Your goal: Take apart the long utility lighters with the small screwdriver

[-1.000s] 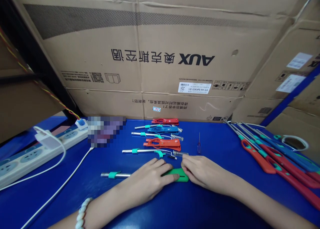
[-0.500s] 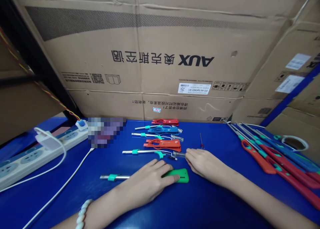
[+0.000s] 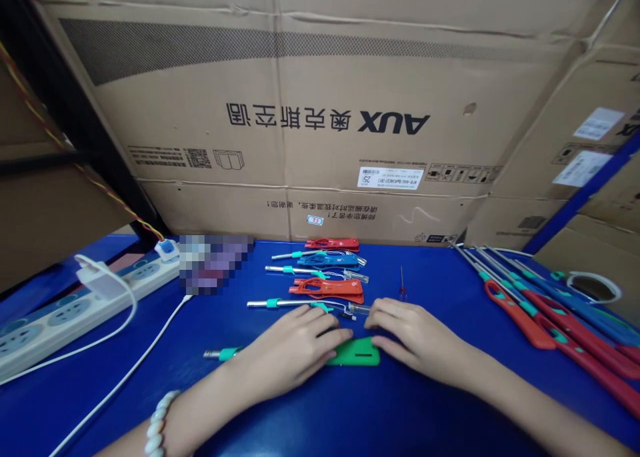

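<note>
My left hand (image 3: 300, 347) lies over a green lighter handle (image 3: 363, 354), fingers bent around its near-left part. This long-nosed lighter has a metal tube (image 3: 212, 354) with a teal collar, which sticks out to the left under my wrist. My right hand (image 3: 407, 330) is by the handle's right end, thumb close to or touching it. Its fingers are apart from the thumb, fingertips beside a clear tank (image 3: 359, 309). That tank sits near a metal tube assembly (image 3: 257, 304) with teal parts and a white wire. What lies under my left palm is hidden.
Beyond lie an orange lighter shell (image 3: 327, 290), a blue shell (image 3: 327, 262) and a red shell (image 3: 333, 244). A small red-handled screwdriver (image 3: 403, 290) lies right of them. Several long lighters (image 3: 520, 310) are piled at right, a power strip (image 3: 100, 307) at left, a cardboard wall (image 3: 300, 150) behind.
My left fingers have shifted up and left on the green handle, uncovering its slot. My right hand has opened, its thumb now apart from the fingers and near the handle's end.
</note>
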A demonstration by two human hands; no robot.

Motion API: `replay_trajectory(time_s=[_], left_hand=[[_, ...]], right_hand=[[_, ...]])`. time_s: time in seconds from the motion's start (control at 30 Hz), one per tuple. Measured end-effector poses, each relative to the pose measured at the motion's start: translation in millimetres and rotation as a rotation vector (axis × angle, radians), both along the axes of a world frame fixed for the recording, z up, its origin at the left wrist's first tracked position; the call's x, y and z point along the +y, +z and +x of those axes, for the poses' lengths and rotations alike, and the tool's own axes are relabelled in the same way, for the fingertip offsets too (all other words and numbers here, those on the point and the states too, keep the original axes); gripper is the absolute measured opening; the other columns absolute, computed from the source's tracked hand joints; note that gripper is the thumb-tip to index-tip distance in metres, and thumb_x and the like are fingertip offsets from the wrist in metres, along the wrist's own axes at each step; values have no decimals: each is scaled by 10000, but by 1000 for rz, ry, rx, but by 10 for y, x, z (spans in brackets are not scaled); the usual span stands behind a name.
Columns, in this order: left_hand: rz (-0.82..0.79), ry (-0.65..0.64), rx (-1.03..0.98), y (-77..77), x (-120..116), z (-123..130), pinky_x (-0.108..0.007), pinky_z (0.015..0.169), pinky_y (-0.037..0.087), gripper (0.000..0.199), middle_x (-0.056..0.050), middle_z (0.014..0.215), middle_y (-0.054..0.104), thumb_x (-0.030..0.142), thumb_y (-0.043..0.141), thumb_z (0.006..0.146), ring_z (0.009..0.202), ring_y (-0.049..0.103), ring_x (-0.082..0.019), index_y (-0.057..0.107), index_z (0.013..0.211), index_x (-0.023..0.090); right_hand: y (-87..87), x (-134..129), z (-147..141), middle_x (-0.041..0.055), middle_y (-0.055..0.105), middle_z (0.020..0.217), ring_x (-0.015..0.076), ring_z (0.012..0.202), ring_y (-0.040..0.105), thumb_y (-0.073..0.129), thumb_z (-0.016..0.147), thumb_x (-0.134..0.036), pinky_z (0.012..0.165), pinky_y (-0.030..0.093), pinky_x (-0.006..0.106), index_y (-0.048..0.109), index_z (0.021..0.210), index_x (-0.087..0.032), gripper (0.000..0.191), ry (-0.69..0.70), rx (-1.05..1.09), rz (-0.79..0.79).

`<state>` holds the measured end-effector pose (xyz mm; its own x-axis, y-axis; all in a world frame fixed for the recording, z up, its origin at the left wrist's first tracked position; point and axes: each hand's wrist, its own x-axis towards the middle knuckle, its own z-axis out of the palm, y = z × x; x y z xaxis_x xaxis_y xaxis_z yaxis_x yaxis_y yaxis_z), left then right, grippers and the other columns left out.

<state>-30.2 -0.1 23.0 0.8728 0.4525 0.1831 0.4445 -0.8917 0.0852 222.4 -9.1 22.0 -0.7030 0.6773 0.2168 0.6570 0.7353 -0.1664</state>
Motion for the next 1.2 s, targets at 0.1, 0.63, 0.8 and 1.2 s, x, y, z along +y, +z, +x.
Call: replay_trajectory(time_s=[0.1, 0.63, 0.8, 1.2], left_hand=[[-29, 86, 14, 57, 64, -60, -330, 789, 456, 217, -59, 958, 633, 152, 430, 958, 874, 594, -212, 596, 1096, 179], [-606, 142, -85, 173, 77, -143, -229, 695, 403, 45, 8, 837, 618, 142, 590, 861, 782, 570, -150, 608, 847, 180], [-559, 57, -80, 123, 29, -145, -236, 741, 408, 85, 3, 877, 615, 103, 580, 846, 832, 569, -152, 589, 846, 187], [-327, 16, 85, 145, -75, -58, -233, 656, 429, 112, 14, 813, 630, 93, 640, 789, 740, 597, -157, 581, 783, 188]], right_hand=[[-72, -61, -79, 80, 625, 1029, 222, 960, 590, 598, 887, -260, 860, 478, 349, 596, 1110, -163, 243, 47, -40, -10], [-87, -170, -173, 65, 580, 991, 216, 864, 602, 616, 874, -249, 751, 505, 334, 577, 1015, -174, 165, -8, -85, -125], [-78, -212, -183, 61, 585, 988, 195, 843, 620, 533, 928, -283, 734, 505, 308, 598, 1087, -186, 197, 7, -63, -172], [-308, -318, -266, 104, 673, 858, 215, 737, 649, 533, 813, -115, 658, 503, 318, 615, 916, -118, 131, 52, -155, 378]])
